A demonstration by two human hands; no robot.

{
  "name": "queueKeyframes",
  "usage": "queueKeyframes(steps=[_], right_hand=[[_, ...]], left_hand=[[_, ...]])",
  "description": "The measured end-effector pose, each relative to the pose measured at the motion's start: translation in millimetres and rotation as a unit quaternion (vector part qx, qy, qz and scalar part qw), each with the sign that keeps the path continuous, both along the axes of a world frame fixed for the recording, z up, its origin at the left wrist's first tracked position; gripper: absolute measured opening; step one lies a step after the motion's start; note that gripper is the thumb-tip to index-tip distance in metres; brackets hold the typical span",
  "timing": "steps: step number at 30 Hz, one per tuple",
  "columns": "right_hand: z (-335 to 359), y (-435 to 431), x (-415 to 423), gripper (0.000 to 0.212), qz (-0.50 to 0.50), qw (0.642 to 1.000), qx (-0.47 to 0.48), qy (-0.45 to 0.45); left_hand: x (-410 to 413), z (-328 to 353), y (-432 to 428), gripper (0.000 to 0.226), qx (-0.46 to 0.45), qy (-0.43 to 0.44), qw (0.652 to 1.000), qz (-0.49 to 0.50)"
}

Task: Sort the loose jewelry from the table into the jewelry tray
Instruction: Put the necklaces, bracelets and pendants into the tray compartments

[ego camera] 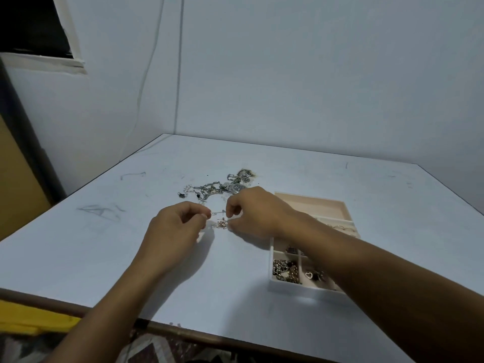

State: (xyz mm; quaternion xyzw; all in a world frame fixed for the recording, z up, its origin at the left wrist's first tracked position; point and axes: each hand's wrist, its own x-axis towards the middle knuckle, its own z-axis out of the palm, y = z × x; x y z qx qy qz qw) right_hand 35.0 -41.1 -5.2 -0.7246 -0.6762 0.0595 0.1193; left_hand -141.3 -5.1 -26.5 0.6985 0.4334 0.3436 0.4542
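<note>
A thin chain with small pinkish charms [219, 220] stretches between my two hands just above the white table [104, 244]. My left hand [178, 226] pinches its left end with curled fingers. My right hand [255, 213] pinches the right end. Behind my hands lies a pile of loose jewelry [222, 187]: silver link chains, a watch and beaded pieces. The jewelry tray [288, 285] stands at the right, partly under my right forearm. Its near compartments hold chains and a heart-shaped piece [309, 274]. Its far compartment [309, 205] is bare.
The table sits in a corner between two pale walls. Its front edge runs near the bottom of the view, with a yellow object [31, 318] at the lower left. Thin cables hang down the wall behind.
</note>
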Motion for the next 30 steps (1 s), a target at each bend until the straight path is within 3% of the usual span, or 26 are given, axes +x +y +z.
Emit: queueKeyframes(steps=[8,16,25,30], right_hand=[[-4.7,17.5,-11.2,0.013,0.015,1.0,-0.02,-0.006],[7.6,18.6,-10.4,0.006,0.021,0.999,-0.03,-0.025],[27.3,10.7,6.3,0.01,0.008,0.996,0.002,0.084],[34.8,2.7,10.9,0.008,0.001,0.995,0.024,0.101]], left_hand=[[7.4,-1.4,10.0,0.016,0.058,0.077,0.995,0.015],[11.5,1.9,12.2,0.016,0.052,0.057,0.997,0.001],[27.8,9.3,3.6,0.016,-0.047,-0.085,0.995,0.004],[42.5,11.5,-2.0,0.023,-0.178,-0.192,0.965,0.021]])
